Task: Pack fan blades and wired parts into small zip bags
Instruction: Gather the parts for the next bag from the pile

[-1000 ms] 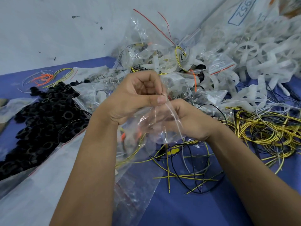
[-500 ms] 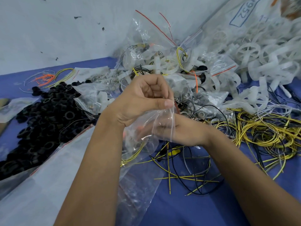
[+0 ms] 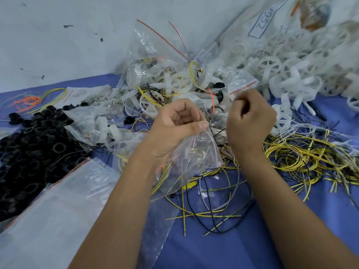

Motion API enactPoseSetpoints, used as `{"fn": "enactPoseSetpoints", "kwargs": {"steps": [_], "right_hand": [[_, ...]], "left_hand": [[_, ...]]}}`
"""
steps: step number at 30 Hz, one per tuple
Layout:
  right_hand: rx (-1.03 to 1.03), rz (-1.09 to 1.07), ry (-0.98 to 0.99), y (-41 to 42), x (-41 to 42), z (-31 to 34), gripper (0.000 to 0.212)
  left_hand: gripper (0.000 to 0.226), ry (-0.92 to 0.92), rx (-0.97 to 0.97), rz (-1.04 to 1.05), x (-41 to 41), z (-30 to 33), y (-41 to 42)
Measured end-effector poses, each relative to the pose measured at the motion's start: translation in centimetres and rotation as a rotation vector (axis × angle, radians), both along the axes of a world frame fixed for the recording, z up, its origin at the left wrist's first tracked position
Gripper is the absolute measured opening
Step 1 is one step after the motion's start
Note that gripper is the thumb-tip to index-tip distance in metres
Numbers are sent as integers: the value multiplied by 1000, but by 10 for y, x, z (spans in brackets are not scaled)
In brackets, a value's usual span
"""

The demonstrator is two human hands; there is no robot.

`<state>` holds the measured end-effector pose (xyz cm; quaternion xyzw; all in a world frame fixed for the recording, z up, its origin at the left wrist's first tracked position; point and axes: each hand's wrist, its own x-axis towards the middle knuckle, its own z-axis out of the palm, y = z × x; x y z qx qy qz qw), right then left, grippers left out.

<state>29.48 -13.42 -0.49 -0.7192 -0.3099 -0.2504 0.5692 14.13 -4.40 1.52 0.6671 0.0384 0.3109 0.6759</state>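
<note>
My left hand (image 3: 178, 125) pinches the top edge of a small clear zip bag (image 3: 194, 158) between thumb and fingers. The bag hangs down over the blue table and holds yellow, orange and white wires. My right hand (image 3: 250, 123) is outside the bag, raised just to its right, with its fingers curled; I see nothing in it, and it is slightly blurred. White plastic fan blades (image 3: 291, 74) lie heaped at the back right. Loose yellow and black wires (image 3: 303, 156) sprawl under and to the right of my right wrist.
A heap of black rings (image 3: 33, 144) covers the left side. A large clear bag (image 3: 58, 210) lies flat at the front left. Filled zip bags (image 3: 155, 65) are stacked against the white wall (image 3: 58, 45). Orange and yellow wires (image 3: 31, 100) lie at the far left.
My right hand has come out of the bag's mouth and moved up and to the right. My left hand keeps its pinch on the bag's top edge.
</note>
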Motion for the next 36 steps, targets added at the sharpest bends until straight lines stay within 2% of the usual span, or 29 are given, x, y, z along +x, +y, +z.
{"fn": "enactPoseSetpoints", "kwargs": {"steps": [2, 5, 7, 10, 13, 17, 21, 26, 29, 33, 36], "right_hand": [[-58, -194, -16, -3, 10, -1, 21], [-278, -369, 63, -5, 21, -5, 39], [-415, -410, 193, -6, 26, -7, 40], [-515, -334, 307, -6, 32, -10, 34], [-384, -236, 265, -7, 34, -9, 26], [-244, -118, 194, -4, 25, -7, 34], [-237, -84, 212, -2, 27, -8, 34], [-216, -94, 208, -3, 30, -9, 31], [-111, -80, 144, -4, 27, -7, 30], [130, -44, -9, -7, 24, 3, 24], [281, 156, 32, -4, 17, 10, 22]], "left_hand": [[22, 14, 10, -21, 3, -1, -5], [21, 41, 39, -51, 2, 0, -7], [19, 72, 59, -59, -2, 3, -4], [13, 188, 166, 5, -9, 8, 3], [13, 292, 260, 91, -15, 9, 13], [14, 404, 320, 57, -25, 7, 22], [11, 574, 334, -85, -31, 1, 28], [13, 791, 574, -115, -24, -7, 27], [17, 830, 608, -89, -22, -8, 26], [33, 805, 610, -9, -28, -5, 32], [30, 763, 588, 30, -35, -1, 37]]}}
